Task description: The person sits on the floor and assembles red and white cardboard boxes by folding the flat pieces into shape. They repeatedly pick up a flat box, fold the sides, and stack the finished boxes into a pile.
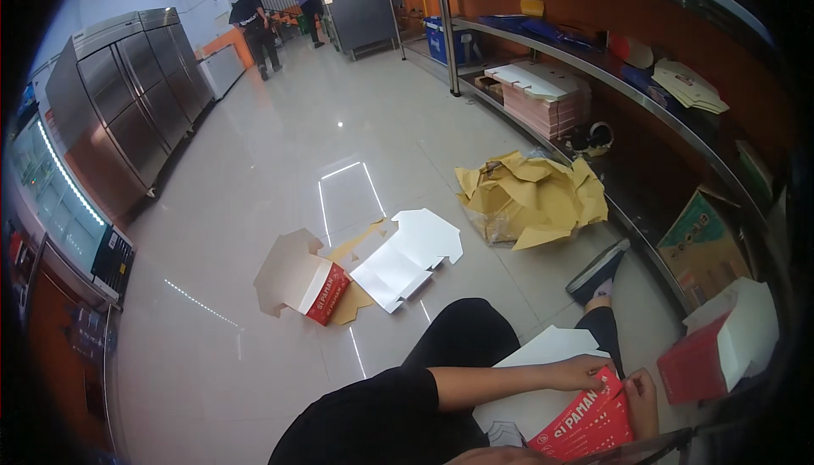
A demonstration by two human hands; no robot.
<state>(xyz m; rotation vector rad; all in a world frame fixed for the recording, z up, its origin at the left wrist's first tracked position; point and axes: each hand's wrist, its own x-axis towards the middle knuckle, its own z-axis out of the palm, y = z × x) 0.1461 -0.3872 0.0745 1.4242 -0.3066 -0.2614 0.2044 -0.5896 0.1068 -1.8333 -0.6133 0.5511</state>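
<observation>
We are down on the floor (254,177) here, legs stretched out, with a flat red and white carton (577,418) lying across our lap, and both hands are on it. Our left hand (585,372) curls over the top edge of the red printed panel, fingers closed on the card, while our right hand (642,401) pinches the far side of that same panel, thumb and fingers shut on its edge. It looks to us like the folding step: the panel is being bent up along its crease, and the carton is still mostly flat, so we judge the box barely begun. The next move calls for a firm grip on both sides so the crease runs straight, then the side flaps tucking in without tearing the card. Out ahead on the floor sits a half-formed box (301,283) with its red wall upright, touching a flat white blank (407,257) lying beside it, and further off a heap of crumpled brown paper (530,198). To our right a finished red and white box (721,346) rests by the lower shelf (644,228), and a stack of flat pink blanks (543,96) waits on the same shelf further along.
</observation>
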